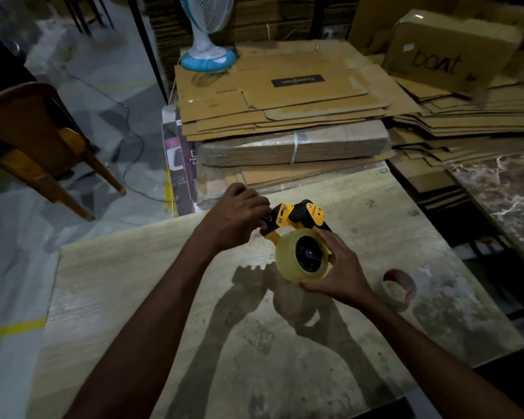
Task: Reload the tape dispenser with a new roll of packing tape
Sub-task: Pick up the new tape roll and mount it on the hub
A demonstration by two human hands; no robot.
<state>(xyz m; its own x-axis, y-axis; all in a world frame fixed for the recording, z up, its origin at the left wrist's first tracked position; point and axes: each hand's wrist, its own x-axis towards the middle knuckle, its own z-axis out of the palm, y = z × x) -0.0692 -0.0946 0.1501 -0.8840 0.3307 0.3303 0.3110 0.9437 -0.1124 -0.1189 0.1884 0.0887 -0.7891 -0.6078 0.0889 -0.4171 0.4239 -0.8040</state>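
left hand (235, 217) grips the yellow n black plastic tape dispenser (294, 217) by its handle, right hand (335, 269) cups the clear new packing tape roll (300, 257), seemingly already on the black hub, held above the pale wood table (133, 282). imo push it fully flush b4 threading. old near-empty roll (398, 288) lies right of the dispenser.

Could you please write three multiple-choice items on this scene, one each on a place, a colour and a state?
1. Where is the used tape core?
A. on the table, by the right hand
B. on the chair
C. on the cardboard stack

2. What colour is the fan's base?
A. red
B. blue
C. green

3. Where is the new tape roll?
A. flat on the table
B. on the dispenser's black hub
C. on the floor

Key: 1 A, it lies beside the right hand; 2 B, the base is light blue; 3 B, the hub of the dispenser fills its centre.
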